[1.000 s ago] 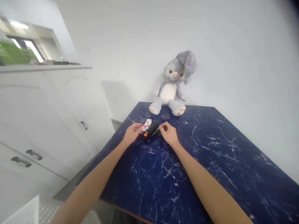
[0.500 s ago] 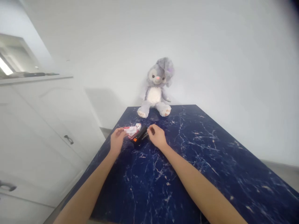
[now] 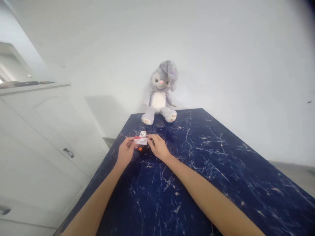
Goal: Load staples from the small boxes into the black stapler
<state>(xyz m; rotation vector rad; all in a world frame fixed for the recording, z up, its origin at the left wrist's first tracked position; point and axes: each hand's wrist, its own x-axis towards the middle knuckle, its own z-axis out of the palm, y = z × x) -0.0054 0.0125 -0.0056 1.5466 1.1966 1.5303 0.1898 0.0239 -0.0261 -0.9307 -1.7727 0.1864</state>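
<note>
A small white-and-red cardboard box [image 3: 141, 141] is held up over the table between both hands. My left hand [image 3: 126, 151] pinches its left end. At the right end, the thumb and fingers of my right hand [image 3: 158, 146] are closed on the box. Below it lies a black object with an orange end [image 3: 140, 148], which looks like a stapler, mostly covered by the box and my right hand. Just behind stands another small white box [image 3: 143, 133] with a dark picture and a bit of orange. Something reddish underneath is mostly hidden.
A grey plush rabbit [image 3: 159, 98] sits at the far end of the dark blue marbled table [image 3: 197, 157], against the white wall. White cabinets [image 3: 44, 147] with dark handles stand to the left, below a ledge with dark items on it.
My right hand has moved left, from beside the black object to the box's right end. The held box has shifted right and now covers much of the black object. The view has turned slightly.
</note>
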